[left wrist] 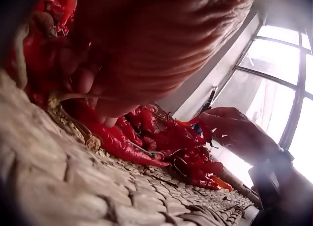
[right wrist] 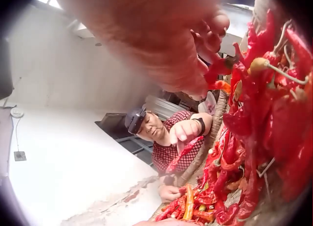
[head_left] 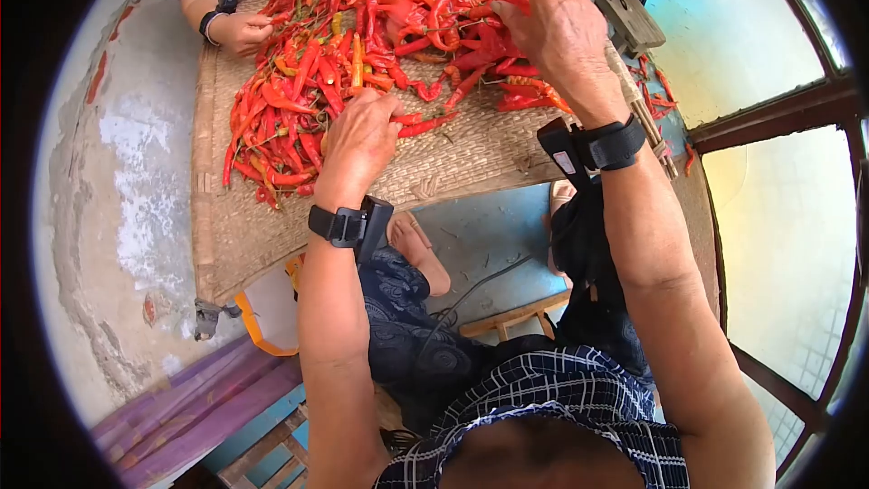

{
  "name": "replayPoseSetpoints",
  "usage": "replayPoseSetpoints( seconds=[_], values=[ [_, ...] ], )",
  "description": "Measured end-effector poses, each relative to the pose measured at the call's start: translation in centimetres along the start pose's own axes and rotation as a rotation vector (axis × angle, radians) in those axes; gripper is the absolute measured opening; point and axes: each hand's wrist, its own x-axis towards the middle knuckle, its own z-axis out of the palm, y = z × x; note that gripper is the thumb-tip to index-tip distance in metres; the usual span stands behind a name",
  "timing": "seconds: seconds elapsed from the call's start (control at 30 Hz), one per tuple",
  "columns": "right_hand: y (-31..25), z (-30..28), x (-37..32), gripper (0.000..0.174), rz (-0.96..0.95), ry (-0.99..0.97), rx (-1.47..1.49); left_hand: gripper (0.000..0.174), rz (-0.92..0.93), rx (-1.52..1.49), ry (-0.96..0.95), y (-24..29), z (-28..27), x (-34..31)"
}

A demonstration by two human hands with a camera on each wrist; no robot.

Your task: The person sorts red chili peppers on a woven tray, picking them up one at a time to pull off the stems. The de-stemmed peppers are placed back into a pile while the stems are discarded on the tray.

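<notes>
Red chili peppers point(head_left: 303, 104) lie heaped on a woven mat point(head_left: 480, 158), with a few orange and yellow ones among them. At the near edge of the heap my left hand point(head_left: 360, 140) bends its fingers down among the peppers. In the left wrist view the fingertips curl against a long red chili pepper point(left wrist: 124, 150) lying close over the weave. My right hand point(head_left: 566, 36) is above the far right of the heap, gripping a red chili pepper point(right wrist: 218, 71) in curled fingers. Part of that pepper is hidden by the hand.
Across the mat another person's hand point(head_left: 243, 33) works at the heap; their other hand point(right wrist: 185, 130) holds up a red pepper. Right of the mat are a wooden stool point(head_left: 625, 14) and fallen peppers point(head_left: 665, 86). A cracked wall point(head_left: 127, 154) stands left, glazed panes point(head_left: 778, 254) right.
</notes>
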Motion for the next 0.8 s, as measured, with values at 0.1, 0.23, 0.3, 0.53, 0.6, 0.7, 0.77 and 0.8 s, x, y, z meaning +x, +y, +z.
replayPoseSetpoints(
  seconds=[0.1, 0.23, 0.3, 0.53, 0.6, 0.7, 0.77, 0.8],
  values=[
    [-1.6, 1.2, -0.3, 0.024, -0.034, -0.166, 0.242, 0.013, 0.037, -0.005, 0.039, 0.1, 0.1, 0.3],
    [-4.0, 2.4, -2.5, 0.023, -0.216, -0.384, 0.651, 0.013, 0.102, -0.112, 0.169, 1.9, -0.3, 1.0],
    [-4.7, 2.4, -2.8, 0.020, -0.185, -0.627, 0.514, 0.014, -0.016, -0.283, 0.125, 2.1, -0.2, 1.2],
    [-1.3, 1.8, -0.9, 0.011, -0.102, -0.238, 0.252, 0.014, -0.145, -0.460, 0.220, 1.9, -0.4, 1.3],
    [-0.4, 0.7, -0.4, 0.012, 0.066, -0.198, 0.092, 0.015, -0.037, -0.183, -0.003, 0.9, 0.2, 0.7],
    [-0.3, 0.7, -0.1, 0.016, 0.024, -0.024, 0.040, 0.015, 0.064, -0.051, -0.012, 1.0, 0.3, 0.0],
    [-1.3, 0.5, -0.7, 0.018, -0.035, -0.069, 0.079, 0.016, 0.032, -0.041, -0.068, 1.4, 0.0, 0.2],
    [-1.7, 1.3, -1.2, 0.015, -0.084, -0.232, 0.125, 0.017, -0.006, -0.029, -0.123, 1.5, -0.1, 0.2]
  ],
)
